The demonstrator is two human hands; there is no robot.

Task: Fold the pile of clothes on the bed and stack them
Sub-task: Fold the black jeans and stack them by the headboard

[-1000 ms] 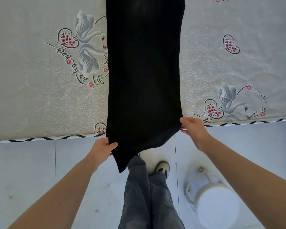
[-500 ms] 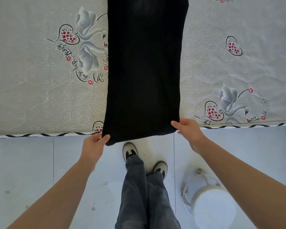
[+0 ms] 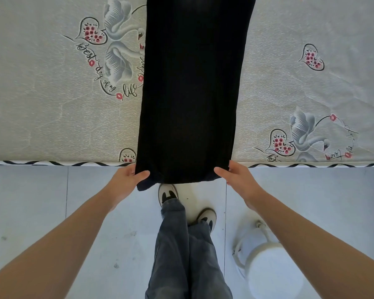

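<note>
Head view: black garment (image 3: 190, 93) is laid lengthwise on the bed (image 3: 52, 117), its near hem overhanging the edge and pinched at each corner by left hand (image 3: 125, 180) and right hand (image 3: 238, 180). Uneven lift or a slipped grip is judged likely to skew the fold or drop the hem floorward. Far end is cut off by the frame; pile and stack are not visible.

I am seeing the black garment (image 3: 190, 89) running off the top edge, so its far end is out of my view. It is covering part of the swan print (image 3: 117, 46) on the mattress (image 3: 41, 104), hiding some of the lettering. The fingers of my left hand (image 3: 125, 180) and right hand (image 3: 238, 180) are tucking under the cloth's near corners, leaving only the thumbs showing. The white stool (image 3: 272, 275) is being partly hidden by my right forearm.
</note>
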